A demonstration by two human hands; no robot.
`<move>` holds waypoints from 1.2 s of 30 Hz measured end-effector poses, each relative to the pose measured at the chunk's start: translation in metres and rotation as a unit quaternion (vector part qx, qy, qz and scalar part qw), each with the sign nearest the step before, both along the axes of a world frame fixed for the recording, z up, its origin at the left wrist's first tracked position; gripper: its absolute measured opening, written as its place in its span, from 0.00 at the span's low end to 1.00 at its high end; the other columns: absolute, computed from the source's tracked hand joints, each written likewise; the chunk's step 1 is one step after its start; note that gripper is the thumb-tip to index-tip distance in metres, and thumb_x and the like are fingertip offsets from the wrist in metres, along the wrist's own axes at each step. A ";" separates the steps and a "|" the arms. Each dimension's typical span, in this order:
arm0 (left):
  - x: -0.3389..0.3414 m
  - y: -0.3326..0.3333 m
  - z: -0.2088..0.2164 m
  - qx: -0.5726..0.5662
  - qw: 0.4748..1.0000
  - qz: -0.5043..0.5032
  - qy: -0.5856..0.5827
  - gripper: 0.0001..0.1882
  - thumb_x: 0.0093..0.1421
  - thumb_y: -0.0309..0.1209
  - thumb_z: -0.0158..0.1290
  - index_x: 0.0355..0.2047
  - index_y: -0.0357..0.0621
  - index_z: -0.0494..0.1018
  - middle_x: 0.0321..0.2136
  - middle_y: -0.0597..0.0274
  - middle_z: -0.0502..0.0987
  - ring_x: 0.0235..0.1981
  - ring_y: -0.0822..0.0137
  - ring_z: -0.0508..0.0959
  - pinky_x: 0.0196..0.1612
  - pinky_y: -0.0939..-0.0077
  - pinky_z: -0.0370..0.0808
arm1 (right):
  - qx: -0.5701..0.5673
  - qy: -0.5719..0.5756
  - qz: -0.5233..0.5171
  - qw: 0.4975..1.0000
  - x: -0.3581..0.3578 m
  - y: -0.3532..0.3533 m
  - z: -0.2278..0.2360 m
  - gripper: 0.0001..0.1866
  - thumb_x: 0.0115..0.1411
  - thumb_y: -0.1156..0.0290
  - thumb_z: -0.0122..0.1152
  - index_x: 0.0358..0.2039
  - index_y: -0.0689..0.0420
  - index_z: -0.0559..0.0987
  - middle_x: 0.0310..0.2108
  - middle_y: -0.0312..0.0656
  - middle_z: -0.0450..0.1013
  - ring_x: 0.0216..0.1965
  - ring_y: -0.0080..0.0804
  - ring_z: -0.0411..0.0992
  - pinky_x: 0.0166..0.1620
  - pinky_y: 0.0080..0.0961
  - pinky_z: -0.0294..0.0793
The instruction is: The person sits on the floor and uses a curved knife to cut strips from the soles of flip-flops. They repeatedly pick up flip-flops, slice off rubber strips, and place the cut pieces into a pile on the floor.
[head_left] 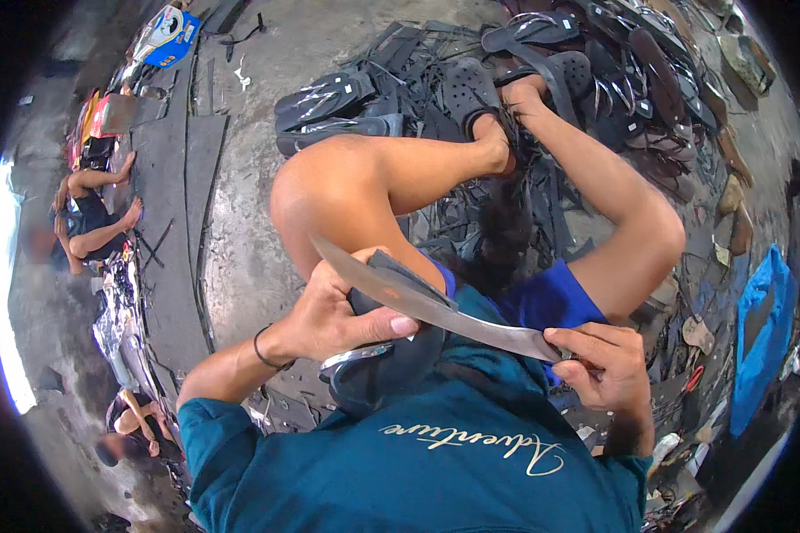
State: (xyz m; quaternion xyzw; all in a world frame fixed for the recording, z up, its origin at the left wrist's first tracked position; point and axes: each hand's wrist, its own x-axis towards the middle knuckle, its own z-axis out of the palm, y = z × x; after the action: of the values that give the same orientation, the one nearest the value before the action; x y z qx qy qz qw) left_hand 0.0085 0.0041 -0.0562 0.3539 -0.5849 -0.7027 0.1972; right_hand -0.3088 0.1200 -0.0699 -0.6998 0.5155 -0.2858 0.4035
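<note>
Dark flip-flop (413, 360) is nearest, up against the teal shirt (471, 444), left of centre. Left hand (338, 311): grip wrapped round it, thumb on top. Right hand (606, 364): grip pinching the right end of a curved knife (498, 334); blade runs left across the flip-flop, tip pointing far-left.

Status: silver-trimmed strap (357, 357) looks fitted. Blade position reads as edge trimming in hand, my judgement. Can't tell how much edge is cut; blade and fingers hide a lot. This piece not released, so I'd call it unfinished.

Farther out: black scrap strips (444, 218) between the legs, so cutting is probably well along overall. Strapped flip-flops (324, 98) lie far-left of the feet, bigger footwear pile (658, 107) far right. Can't tell which of those are trimmed.
</note>
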 end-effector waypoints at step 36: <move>-0.103 -0.043 -0.051 0.251 0.795 0.368 0.412 0.20 0.63 0.46 0.52 0.47 0.44 0.71 0.41 0.60 0.79 0.38 0.65 0.81 0.41 0.70 0.81 | -0.166 -0.120 -0.258 0.944 0.066 -0.038 -0.072 0.20 0.62 0.68 0.60 0.51 0.64 0.74 0.36 0.46 0.76 0.22 0.23 0.70 0.28 0.19 0.70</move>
State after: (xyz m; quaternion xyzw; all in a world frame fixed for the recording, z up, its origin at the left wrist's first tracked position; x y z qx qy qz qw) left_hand -0.0946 -0.0387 -0.1070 0.2568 -0.0769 -0.7788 0.5671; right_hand -0.2423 0.0817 -0.1418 -0.5608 0.5714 -0.5434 0.2524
